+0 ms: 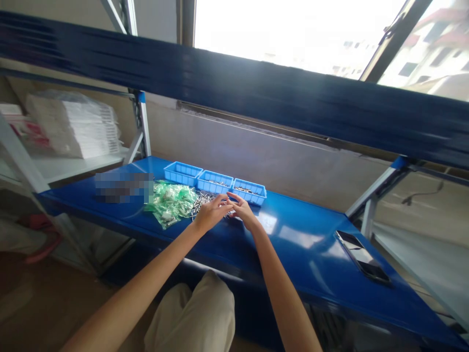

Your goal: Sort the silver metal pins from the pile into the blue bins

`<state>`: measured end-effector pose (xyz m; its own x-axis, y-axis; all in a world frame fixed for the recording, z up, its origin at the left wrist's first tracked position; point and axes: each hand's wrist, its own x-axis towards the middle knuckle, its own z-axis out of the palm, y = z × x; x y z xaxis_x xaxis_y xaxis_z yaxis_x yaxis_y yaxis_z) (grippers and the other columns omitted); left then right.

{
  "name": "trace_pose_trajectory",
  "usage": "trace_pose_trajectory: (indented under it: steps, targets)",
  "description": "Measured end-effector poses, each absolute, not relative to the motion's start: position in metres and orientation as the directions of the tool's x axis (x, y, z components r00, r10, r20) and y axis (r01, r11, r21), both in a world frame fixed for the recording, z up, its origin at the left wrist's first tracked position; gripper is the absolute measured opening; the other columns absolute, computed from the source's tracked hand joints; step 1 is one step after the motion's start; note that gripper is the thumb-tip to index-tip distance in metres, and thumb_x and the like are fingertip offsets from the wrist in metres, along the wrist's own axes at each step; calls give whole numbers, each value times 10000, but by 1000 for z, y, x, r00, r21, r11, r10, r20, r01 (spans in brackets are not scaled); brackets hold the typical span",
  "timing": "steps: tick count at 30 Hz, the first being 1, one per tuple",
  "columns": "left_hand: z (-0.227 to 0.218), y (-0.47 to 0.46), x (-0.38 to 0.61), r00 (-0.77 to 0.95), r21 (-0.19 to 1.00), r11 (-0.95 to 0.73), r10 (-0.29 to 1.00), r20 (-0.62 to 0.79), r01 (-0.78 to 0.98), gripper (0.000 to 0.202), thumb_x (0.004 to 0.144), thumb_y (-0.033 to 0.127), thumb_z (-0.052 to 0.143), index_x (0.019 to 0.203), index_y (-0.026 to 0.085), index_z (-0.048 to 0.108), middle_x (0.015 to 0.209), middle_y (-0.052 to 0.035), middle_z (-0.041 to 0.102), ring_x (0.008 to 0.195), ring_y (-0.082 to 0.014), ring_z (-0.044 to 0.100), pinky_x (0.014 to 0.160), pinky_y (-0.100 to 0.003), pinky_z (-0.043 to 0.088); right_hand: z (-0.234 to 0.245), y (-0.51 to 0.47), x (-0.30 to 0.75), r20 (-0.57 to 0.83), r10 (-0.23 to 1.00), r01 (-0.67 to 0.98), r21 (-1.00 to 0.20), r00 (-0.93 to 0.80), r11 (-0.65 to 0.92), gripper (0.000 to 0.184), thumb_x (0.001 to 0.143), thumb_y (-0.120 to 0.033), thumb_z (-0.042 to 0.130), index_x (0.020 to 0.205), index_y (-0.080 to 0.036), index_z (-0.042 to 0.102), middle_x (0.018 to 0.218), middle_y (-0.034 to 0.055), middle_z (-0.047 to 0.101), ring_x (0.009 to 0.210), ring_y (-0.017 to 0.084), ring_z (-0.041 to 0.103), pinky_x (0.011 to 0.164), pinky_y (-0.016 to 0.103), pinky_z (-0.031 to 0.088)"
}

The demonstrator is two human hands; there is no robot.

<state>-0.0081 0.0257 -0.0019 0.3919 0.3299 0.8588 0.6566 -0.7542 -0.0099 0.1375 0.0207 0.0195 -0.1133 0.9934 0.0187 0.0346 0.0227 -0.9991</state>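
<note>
My left hand (pixel 211 213) and my right hand (pixel 242 211) meet over the front of the blue shelf, fingertips pinched close together. Whatever lies between the fingers is too small to make out. Just behind and left of them is a loose heap of small silvery metal pieces (pixel 200 201), like screws or rivets, partly hidden by my left hand. Beyond my hands stand three light-blue plastic bins in a row. The right bin (pixel 252 190) and the middle bin (pixel 214 182) hold small metal pieces; the left bin (pixel 182 173) shows none.
Crumpled green plastic bags (pixel 172 201) lie left of the heap, beside a blurred-out item (pixel 123 187). A phone (pixel 362 256) rests at the right on the blue shelf (pixel 293 264). A dark blue beam (pixel 234 88) crosses above. Wrapped white stacks (pixel 78 124) stand on the left rack.
</note>
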Motion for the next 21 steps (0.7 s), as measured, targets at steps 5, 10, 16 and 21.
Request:
trace_pose_trajectory:
  steps: [5, 10, 16, 21]
  targets:
    - [-2, 24, -10, 380, 1, -705, 384, 841, 709, 225, 863, 292, 437, 947, 305, 645, 987, -4, 589, 666, -71, 559, 515, -152, 406, 20, 19, 137, 45, 991, -4, -999, -123, 45, 506, 711, -368, 621, 1178, -206, 509, 894, 50, 673, 781, 157, 626, 473, 171, 469]
    - [-1, 22, -15, 199, 232, -619, 546, 814, 750, 243, 848, 359, 450, 928, 257, 655, 971, -32, 573, 701, -90, 557, 548, -170, 419, 17, 20, 137, 79, 994, -67, -994, 70, 83, 599, 620, -423, 670, 1150, -182, 526, 893, 63, 669, 776, 171, 625, 459, 177, 444]
    - [13, 31, -7, 82, 343, -450, 694, 715, 824, 270, 844, 383, 440, 861, 237, 667, 946, -30, 575, 678, -114, 565, 491, -196, 366, 11, 26, 148, 107, 965, 234, -971, 241, 50, 482, 703, -488, 540, 1032, -142, 601, 829, 83, 676, 705, 192, 625, 525, 258, 465]
    - [41, 68, 6, -112, 525, -321, 763, 636, 788, 209, 802, 335, 499, 825, 215, 668, 882, -40, 614, 654, -148, 571, 484, -216, 343, 12, 22, 153, 87, 943, 620, -772, 320, -140, 363, 726, -464, 536, 958, -204, 638, 830, 55, 683, 823, 226, 626, 649, 292, 433]
